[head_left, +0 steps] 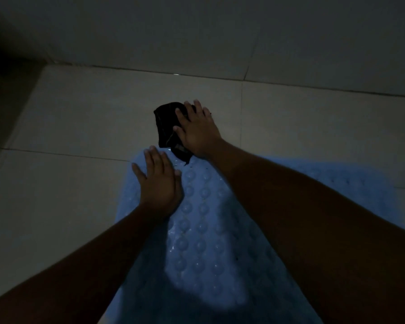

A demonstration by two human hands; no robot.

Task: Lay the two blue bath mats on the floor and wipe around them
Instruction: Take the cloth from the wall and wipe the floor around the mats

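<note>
**Wiping at the head of the mat**

The light in here is poor, but the step looks plain enough to me: this is the wiping. The mat (197,230) lies flat on the floor (68,113), bumps up and wet in places, running from under the person toward the wall (197,31). The left hand (158,181) rests on its far left corner, palm down, fingers straight and a little spread, gripping nothing. The right hand (198,129) is just past the mat's far edge. Its fingers are also straight and splayed, pressing a dark cloth (166,122) onto the tile rather than bunching it in a fist. The cloth's near tail laps onto the mat's edge.

To the right, half hidden by the right arm, a second blue patch shows. I take it for the other mat (351,181), lying beside the first. Whether the two touch or overlap I cannot tell.

To do this well, I'd put the left palm's weight on that corner so the mat doesn't creep while the cloth is pushed about. The right palm should be flat so the whole cloth bears on the tile. I'd run it along the edge rather than across it, or the cloth may catch and lift the rim. Water glints right at the far edge, so that strip wants a pass.

The floor is large pale tiles, glossy, with a thin grout line (63,153) running off to the left. Wet, it looks slippery underfoot. The wall beyond is tiled alike and meets the floor in a dark seam.
</note>
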